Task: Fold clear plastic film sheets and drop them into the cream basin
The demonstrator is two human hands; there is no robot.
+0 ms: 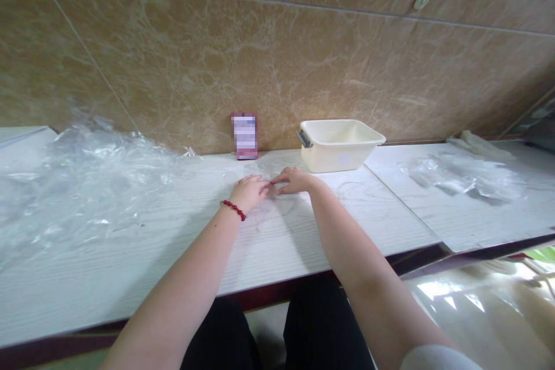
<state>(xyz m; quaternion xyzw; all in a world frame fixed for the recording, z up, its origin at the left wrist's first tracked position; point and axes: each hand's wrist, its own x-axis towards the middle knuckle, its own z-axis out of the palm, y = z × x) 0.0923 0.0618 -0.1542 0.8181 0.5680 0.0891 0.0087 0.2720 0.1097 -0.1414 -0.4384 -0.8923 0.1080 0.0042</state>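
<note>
My left hand (249, 192), with a red bead bracelet (234, 209) on its wrist, and my right hand (295, 181) meet fingertip to fingertip on the white table (130, 254). Both lie on a thin clear plastic film (277, 208) that is hard to make out against the tabletop. The fingers look pressed together at the point where the hands touch, as if pinching the film, though what sits between them is too small to see. A cream plastic tub (340, 143) with a grey handle stands just right of my right hand.
A large heap of crumpled clear plastic (73, 179) covers the table's left side. More clear film (463, 179) lies at the right. A small blurred box (245, 136) leans against the brown marble wall. The table's front edge runs across the lower view.
</note>
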